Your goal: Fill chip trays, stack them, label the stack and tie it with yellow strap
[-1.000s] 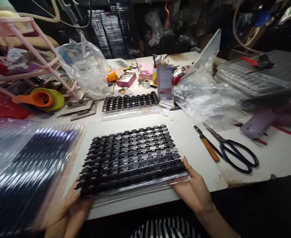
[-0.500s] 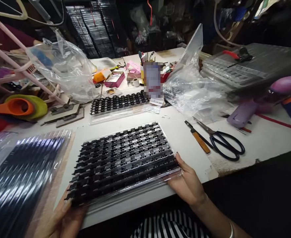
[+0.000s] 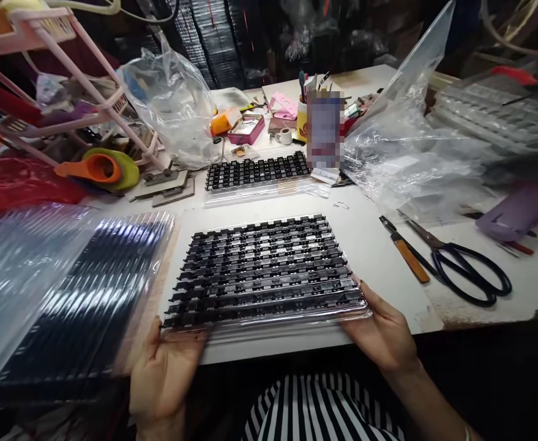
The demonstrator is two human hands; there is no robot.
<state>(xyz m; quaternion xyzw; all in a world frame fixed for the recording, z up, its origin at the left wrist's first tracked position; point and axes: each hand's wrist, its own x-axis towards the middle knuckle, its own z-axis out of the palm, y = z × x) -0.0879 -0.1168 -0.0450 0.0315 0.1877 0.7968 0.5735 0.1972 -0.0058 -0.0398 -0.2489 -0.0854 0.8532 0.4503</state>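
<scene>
A clear plastic tray (image 3: 269, 327) filled with rows of black comb-like plastic parts (image 3: 269, 269) is held at the front edge of the white table. My left hand (image 3: 165, 367) grips its near left corner, thumb at the side and fingers underneath. At the near right corner, my right hand (image 3: 383, 327) is closed on the tray, its fingers partly hidden below. Left of it lies another clear tray (image 3: 158, 245) with long black strips. Behind the held tray sits a smaller clear tray (image 3: 259, 195) with similar black parts.
Black-handled scissors (image 3: 461, 263) and a tool with an orange-brown handle (image 3: 410, 260) lie to the right. Crumpled clear plastic bags (image 3: 410, 165) spread behind them. A pink rack (image 3: 80, 73), an orange scoop (image 3: 97, 168) and a pink box (image 3: 246, 130) stand further back.
The view has swung left, so things sit further right. The held tray's left side looks higher and more level, and my left hand shows more fully at its corner.
</scene>
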